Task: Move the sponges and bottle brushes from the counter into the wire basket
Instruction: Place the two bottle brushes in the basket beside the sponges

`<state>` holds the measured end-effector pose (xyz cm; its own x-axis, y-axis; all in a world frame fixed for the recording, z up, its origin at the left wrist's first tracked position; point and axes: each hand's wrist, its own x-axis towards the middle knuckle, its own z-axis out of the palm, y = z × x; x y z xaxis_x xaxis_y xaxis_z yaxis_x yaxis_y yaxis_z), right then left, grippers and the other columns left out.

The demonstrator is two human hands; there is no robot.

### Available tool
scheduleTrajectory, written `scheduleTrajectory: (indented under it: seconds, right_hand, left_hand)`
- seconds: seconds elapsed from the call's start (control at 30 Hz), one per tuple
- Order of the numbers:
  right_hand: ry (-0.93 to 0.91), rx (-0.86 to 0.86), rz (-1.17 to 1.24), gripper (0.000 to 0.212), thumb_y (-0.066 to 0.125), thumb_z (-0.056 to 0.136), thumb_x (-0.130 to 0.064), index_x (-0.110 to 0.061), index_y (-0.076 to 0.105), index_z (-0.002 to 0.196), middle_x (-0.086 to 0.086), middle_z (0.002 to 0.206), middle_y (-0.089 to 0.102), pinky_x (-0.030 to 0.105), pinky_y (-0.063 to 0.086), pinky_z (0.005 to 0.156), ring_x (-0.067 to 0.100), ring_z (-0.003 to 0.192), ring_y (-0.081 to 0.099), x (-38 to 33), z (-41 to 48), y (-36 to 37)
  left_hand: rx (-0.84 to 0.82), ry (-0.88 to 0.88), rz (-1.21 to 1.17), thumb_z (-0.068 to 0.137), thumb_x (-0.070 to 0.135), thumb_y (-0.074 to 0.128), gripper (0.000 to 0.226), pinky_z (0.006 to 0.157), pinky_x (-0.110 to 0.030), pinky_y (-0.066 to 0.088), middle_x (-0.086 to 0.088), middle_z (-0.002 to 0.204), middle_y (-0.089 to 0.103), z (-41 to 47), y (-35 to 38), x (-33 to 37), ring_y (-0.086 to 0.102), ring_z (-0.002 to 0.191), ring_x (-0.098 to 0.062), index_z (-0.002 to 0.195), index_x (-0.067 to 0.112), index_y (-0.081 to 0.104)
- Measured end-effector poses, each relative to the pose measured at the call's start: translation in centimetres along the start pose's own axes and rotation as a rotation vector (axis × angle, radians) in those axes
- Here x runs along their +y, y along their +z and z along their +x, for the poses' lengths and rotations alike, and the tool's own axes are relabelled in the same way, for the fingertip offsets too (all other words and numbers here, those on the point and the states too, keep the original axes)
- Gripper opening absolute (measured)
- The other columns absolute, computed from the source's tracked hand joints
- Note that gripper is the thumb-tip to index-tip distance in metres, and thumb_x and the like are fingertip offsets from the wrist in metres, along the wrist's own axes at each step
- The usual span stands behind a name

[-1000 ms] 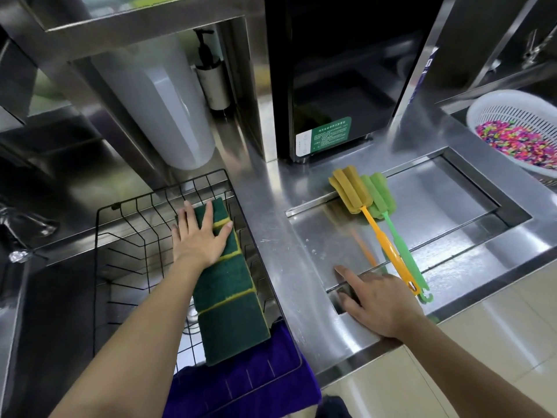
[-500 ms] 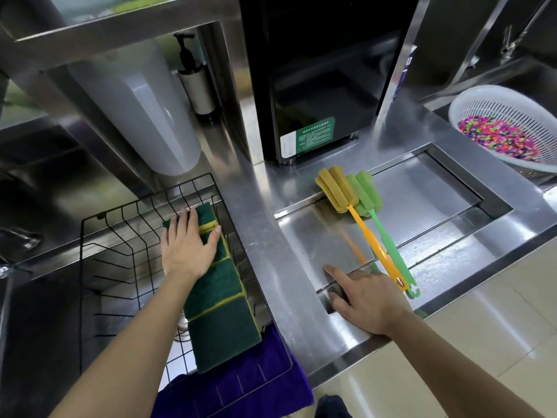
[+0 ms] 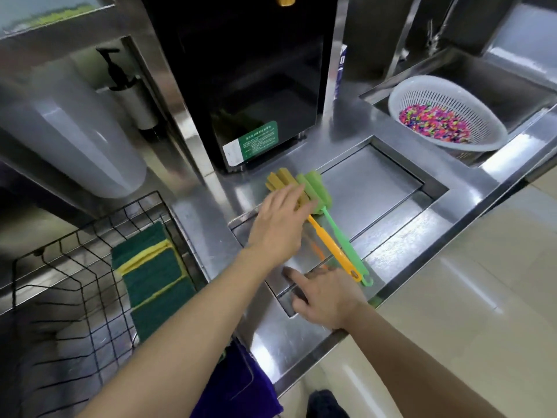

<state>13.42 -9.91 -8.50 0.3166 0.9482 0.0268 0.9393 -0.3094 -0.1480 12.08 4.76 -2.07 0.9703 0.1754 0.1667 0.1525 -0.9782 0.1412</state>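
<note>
Orange brush (image 3: 331, 244) and green brush (image 3: 343, 241) lie side by side on the tabletop (image 3: 376, 188), long axes diagonal, sponge heads far-left, handle ends near-right. Left hand (image 3: 278, 224) open, fingers spread, covering part of the orange head. Right hand (image 3: 328, 297) flat, empty, by the handle ends. Sponges (image 3: 152, 279) stacked in wire basket (image 3: 72, 267); motion-blurred.

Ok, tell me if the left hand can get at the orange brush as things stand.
Probably yes. The left hand is open, fingers over the orange brush head, nothing between them. The green brush lies close alongside, so both may come up together.
</note>
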Motion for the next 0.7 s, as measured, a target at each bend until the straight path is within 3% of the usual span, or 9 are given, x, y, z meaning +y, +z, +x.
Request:
scheduleTrajectory:
  seconds: [0.07, 0.17, 0.27, 0.37, 0.43, 0.5, 0.57, 0.63, 0.7]
  right_hand:
    - [-0.009, 0.002, -0.019, 0.068, 0.006, 0.074, -0.048, -0.022, 0.039, 0.128, 0.006, 0.085, 0.067, 0.035, 0.037, 0.060, 0.030, 0.079, 0.060, 0.1, 0.1, 0.1]
    - [-0.017, -0.012, -0.106, 0.060, 0.015, 0.077, -0.046, -0.021, 0.051, 0.119, 0.006, 0.071, 0.068, 0.033, 0.025, 0.056, 0.029, 0.068, 0.062, 0.1, 0.2, -0.2]
    - [-0.027, 0.004, -0.054, 0.064, 0.013, 0.077, -0.046, -0.020, 0.040, 0.129, 0.008, 0.081, 0.068, 0.035, 0.030, 0.058, 0.031, 0.078, 0.061, 0.1, 0.1, -0.2]
    - [-0.004, 0.001, 0.022, 0.054, 0.023, 0.086, -0.045, -0.022, 0.032, 0.134, 0.008, 0.092, 0.068, 0.036, 0.038, 0.066, 0.031, 0.090, 0.058, 0.0, 0.1, -0.1]
    - [0.006, -0.010, 0.063, 0.052, 0.027, 0.088, -0.044, -0.023, 0.030, 0.136, 0.008, 0.096, 0.067, 0.038, 0.041, 0.072, 0.030, 0.093, 0.056, -0.1, 0.0, 0.0]
    - [-0.012, 0.010, 0.052, 0.061, 0.014, 0.082, -0.047, -0.023, 0.028, 0.137, 0.008, 0.095, 0.068, 0.036, 0.041, 0.071, 0.029, 0.093, 0.057, 0.0, 0.0, 0.0]
    - [-0.028, 0.012, 0.033, 0.071, 0.004, 0.074, -0.048, -0.023, 0.028, 0.137, 0.008, 0.095, 0.068, 0.034, 0.037, 0.066, 0.029, 0.092, 0.058, 0.1, 0.0, -0.2]
    - [-0.039, 0.019, 0.044, 0.073, 0.004, 0.073, -0.048, -0.023, 0.029, 0.137, 0.008, 0.096, 0.068, 0.033, 0.035, 0.064, 0.029, 0.092, 0.058, 0.1, -0.1, -0.3]
    - [-0.051, 0.053, 0.047, 0.070, 0.010, 0.074, -0.047, -0.023, 0.035, 0.135, 0.008, 0.093, 0.070, 0.032, 0.034, 0.059, 0.029, 0.087, 0.061, 0.2, -0.1, -0.3]
  left_hand:
    - [-0.145, 0.019, 0.076, 0.075, 0.007, 0.062, 0.055, 0.116, -0.044, 0.013, -0.013, 0.151, 0.033, 0.4, 1.4, 0.7, 0.026, 0.141, -0.032, 0.127, 0.021, 0.053]
    - [-0.173, 0.031, 0.183, 0.056, 0.011, 0.077, 0.037, 0.105, -0.050, 0.035, -0.014, 0.129, 0.059, 0.5, 2.4, 1.1, 0.053, 0.123, -0.034, 0.091, 0.022, 0.070]
    - [-0.088, 0.014, 0.253, 0.062, 0.014, 0.066, 0.012, 0.096, -0.051, 0.047, -0.012, 0.109, 0.070, 0.6, 2.4, 1.0, 0.064, 0.108, -0.033, 0.070, 0.022, 0.069]
    - [0.069, -0.064, 0.303, 0.070, 0.015, 0.056, 0.013, 0.091, -0.042, 0.046, -0.012, 0.097, 0.069, 1.0, 1.7, 0.0, 0.059, 0.101, -0.031, 0.065, 0.021, 0.067]
    - [0.142, -0.126, 0.336, 0.068, 0.022, 0.065, 0.006, 0.071, -0.034, 0.035, -0.007, 0.080, 0.064, 1.2, 0.6, -0.6, 0.049, 0.078, -0.027, 0.062, 0.022, 0.065]
    - [0.185, -0.220, 0.348, 0.070, 0.029, 0.063, 0.008, 0.055, -0.031, 0.039, -0.002, 0.065, 0.059, 1.0, -1.6, -0.7, 0.054, 0.058, -0.025, 0.065, 0.024, 0.066]
    - [0.202, -0.365, 0.166, 0.083, 0.023, 0.055, 0.014, 0.052, -0.033, 0.050, -0.005, 0.067, 0.065, 0.3, -3.8, -0.7, 0.064, 0.059, -0.031, 0.084, 0.025, 0.069]
    - [0.136, -0.503, -0.285, 0.092, 0.011, 0.045, 0.028, 0.071, -0.044, 0.054, -0.011, 0.083, 0.066, -0.6, -5.0, -1.0, 0.064, 0.079, -0.036, 0.111, 0.019, 0.063]
    - [0.117, -0.544, -0.727, 0.090, -0.004, 0.038, 0.038, 0.082, -0.046, 0.054, -0.008, 0.085, 0.061, -1.5, -5.8, -1.7, 0.060, 0.078, -0.028, 0.118, 0.012, 0.059]
